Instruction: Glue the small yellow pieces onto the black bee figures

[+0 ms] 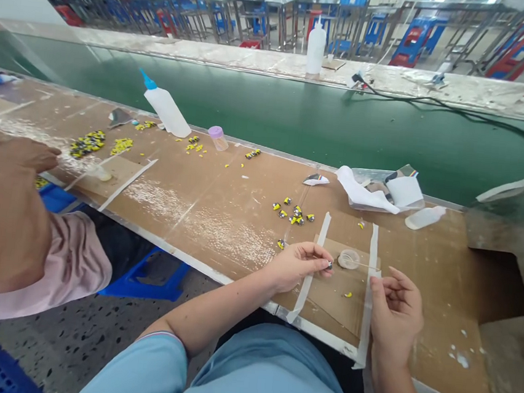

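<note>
My left hand point(299, 263) pinches a small dark and yellow part point(329, 265) at its fingertips, just left of a small round glue cap point(348, 258). My right hand point(394, 308) holds a thin stick point(366, 266) whose tip rests in that cap. Both hands hover over a taped cardboard sheet point(336, 296) on the brown bench. A small cluster of yellow and black parts point(294, 213) lies just beyond my left hand.
A co-worker's arm in a pink sleeve point(9, 221) works at the left, near more yellow parts point(88, 143). A squeeze bottle with a blue tip point(166, 110), a pink-capped jar point(218, 137), white paper scraps point(368, 194) and a green conveyor belt point(298, 113) lie beyond.
</note>
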`<state>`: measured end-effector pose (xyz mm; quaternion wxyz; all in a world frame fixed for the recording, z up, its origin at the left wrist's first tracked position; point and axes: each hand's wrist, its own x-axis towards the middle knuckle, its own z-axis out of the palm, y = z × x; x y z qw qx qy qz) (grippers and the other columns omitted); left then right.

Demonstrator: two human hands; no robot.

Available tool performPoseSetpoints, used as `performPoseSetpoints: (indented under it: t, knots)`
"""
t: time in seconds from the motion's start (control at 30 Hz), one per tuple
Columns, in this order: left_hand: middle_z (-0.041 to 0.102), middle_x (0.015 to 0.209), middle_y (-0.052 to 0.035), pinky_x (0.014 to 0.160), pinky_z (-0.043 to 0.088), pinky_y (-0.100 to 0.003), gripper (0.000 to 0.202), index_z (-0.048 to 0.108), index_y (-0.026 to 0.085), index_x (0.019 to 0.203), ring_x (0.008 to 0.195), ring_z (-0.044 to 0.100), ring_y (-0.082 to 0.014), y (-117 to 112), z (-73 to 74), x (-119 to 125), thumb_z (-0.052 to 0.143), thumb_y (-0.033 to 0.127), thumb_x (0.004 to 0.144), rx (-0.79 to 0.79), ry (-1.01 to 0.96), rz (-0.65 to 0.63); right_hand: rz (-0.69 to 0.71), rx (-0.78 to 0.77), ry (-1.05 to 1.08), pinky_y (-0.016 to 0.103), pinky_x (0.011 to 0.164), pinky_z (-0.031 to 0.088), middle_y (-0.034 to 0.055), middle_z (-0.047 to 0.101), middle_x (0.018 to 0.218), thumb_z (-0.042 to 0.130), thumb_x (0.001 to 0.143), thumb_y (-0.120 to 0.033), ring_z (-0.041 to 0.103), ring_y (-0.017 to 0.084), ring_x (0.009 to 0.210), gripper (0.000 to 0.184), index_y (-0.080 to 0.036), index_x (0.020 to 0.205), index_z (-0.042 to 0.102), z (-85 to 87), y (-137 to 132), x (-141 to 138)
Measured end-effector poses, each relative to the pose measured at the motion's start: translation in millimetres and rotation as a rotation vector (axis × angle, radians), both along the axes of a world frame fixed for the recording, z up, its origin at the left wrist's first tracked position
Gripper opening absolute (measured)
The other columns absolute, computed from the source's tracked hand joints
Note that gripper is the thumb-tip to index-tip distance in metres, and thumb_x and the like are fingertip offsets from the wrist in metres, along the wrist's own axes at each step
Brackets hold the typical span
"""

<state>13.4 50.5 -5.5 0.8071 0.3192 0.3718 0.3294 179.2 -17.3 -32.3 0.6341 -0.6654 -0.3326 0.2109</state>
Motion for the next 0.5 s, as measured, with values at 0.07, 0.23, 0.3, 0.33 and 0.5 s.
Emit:
performPoseSetpoints:
  t: [0.07,0.23,0.3,0.33,0.5]
  knots:
    - [0.065,0.067,0.0000,0.072,0.050,-0.028,0.043,0.064,0.012,0.076,0.062,0.062,-0.0096,0,-2.7,5,0.087,0.035,0.047,-0.037,-0.034,0.015,0.051,-0.040,0.021,0.022,0.054,0.043,-0.0019,0.057,0.069,0.072,0.067,-0.048,0.052,0.008,0.057,0.048,-0.017,0.101,0.059,2.6,2,1]
    - [0.067,0.068,-0.0005,0.078,0.049,-0.026,0.040,0.067,0.012,0.072,0.065,0.063,-0.0085,-3,-13.7,9,0.088,0.032,0.044,-0.033,-0.037,0.079,0.166,-0.132,-0.128,0.025,0.056,0.045,0.0023,0.064,0.073,0.065,0.071,-0.051,0.053,0.010,0.057,0.044,-0.017,0.100,0.066,7.2,4,7]
    - [0.068,0.066,-0.0007,0.075,0.050,-0.026,0.041,0.068,0.013,0.072,0.063,0.064,-0.0093,-4,-15.3,9,0.088,0.035,0.045,-0.035,-0.030,0.069,0.193,-0.135,-0.305,0.025,0.056,0.045,0.0039,0.066,0.075,0.061,0.076,-0.050,0.054,0.011,0.057,0.036,-0.018,0.091,0.069,10.2,6,10]
    - [0.067,0.065,-0.0009,0.073,0.051,-0.027,0.042,0.069,0.013,0.073,0.062,0.064,-0.0100,-4,-15.3,9,0.087,0.037,0.045,-0.040,-0.024,0.057,0.203,-0.121,-0.398,0.025,0.055,0.045,0.0042,0.067,0.075,0.058,0.079,-0.049,0.054,0.011,0.057,0.033,-0.019,0.087,0.070,12.0,7,11]
    - [0.068,0.064,-0.0020,0.074,0.052,-0.027,0.043,0.070,0.012,0.072,0.063,0.065,-0.0112,-6,-13.3,8,0.087,0.039,0.043,-0.045,-0.003,0.052,0.244,-0.013,-0.728,0.022,0.053,0.043,0.0033,0.068,0.075,0.051,0.087,-0.045,0.055,0.010,0.056,0.032,-0.021,0.081,0.072,19.5,11,16]
